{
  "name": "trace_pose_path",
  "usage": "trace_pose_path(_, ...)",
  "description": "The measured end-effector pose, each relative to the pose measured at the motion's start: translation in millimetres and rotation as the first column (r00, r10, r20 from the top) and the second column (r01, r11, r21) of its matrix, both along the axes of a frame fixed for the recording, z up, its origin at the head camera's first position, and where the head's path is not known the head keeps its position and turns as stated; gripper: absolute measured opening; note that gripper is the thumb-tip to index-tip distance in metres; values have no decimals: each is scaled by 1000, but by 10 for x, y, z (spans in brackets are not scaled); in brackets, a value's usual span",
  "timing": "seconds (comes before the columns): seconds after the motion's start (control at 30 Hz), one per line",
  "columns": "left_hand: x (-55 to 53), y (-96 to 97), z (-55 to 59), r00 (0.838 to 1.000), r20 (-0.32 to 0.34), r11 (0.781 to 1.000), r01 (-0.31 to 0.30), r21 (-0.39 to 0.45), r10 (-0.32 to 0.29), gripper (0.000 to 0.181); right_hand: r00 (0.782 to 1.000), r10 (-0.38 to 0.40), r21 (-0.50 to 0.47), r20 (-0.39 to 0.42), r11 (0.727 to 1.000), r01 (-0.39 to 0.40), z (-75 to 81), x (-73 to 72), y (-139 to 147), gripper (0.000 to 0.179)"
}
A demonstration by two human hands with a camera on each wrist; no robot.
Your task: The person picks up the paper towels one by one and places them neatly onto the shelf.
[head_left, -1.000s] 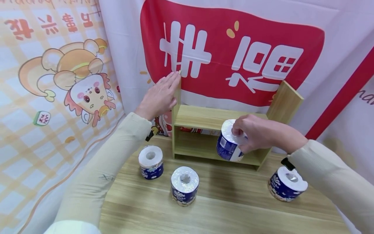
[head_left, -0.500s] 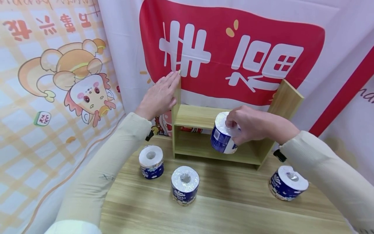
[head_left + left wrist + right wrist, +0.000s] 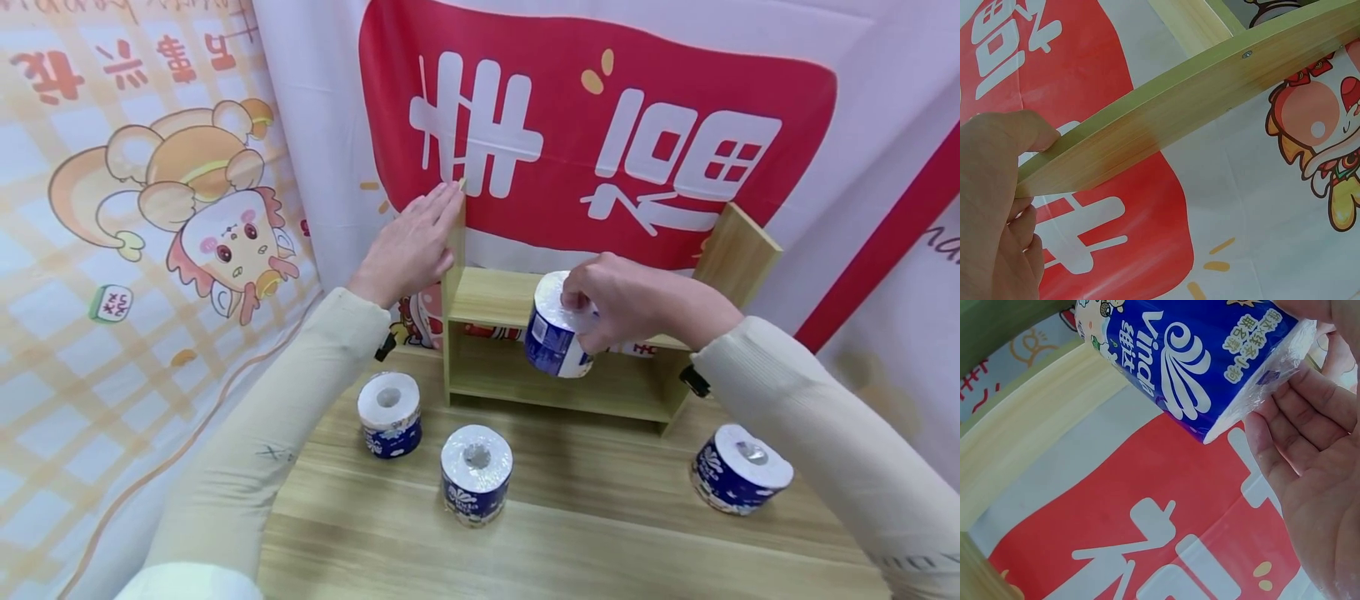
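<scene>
My left hand [image 3: 412, 246] holds the top of the left side panel of a small wooden shelf [image 3: 491, 292]. In the left wrist view its thumb lies on one edge of the panel [image 3: 1147, 131], with fingers on the other side. My right hand [image 3: 630, 300] grips a blue-wrapped toilet roll [image 3: 549, 337] by its white upper end, in front of the shelf's upper board. The right wrist view shows the roll's printed wrapper [image 3: 1191, 356] and fingers around its end. The roll hangs slightly tilted; its far side is hidden.
Several more toilet rolls stand on the wooden table [image 3: 600, 550]: one at left [image 3: 392, 417], one near the middle [image 3: 476, 475], one at right [image 3: 738, 471]. A printed cloth with a red panel [image 3: 570, 75] hangs behind the shelf. An orange cord [image 3: 153, 467] runs along the left.
My right hand has carried the toilet roll up and to the left, from in front of the shelf's lower opening towards the upper board. The left hand has stayed in place.
</scene>
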State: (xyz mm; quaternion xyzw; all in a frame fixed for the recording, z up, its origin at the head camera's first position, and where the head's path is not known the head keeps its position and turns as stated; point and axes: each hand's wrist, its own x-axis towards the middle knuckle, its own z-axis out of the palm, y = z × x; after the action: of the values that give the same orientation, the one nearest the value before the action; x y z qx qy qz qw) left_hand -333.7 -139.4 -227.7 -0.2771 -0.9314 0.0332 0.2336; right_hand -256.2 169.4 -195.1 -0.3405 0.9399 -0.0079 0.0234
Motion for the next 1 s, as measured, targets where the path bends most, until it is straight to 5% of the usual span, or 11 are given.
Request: trace_pose_path(1.0,4,13,8,1000,26,1000,-14,8,13,84,999,35,-47,-28,998,-36,142,-303,-469,42)
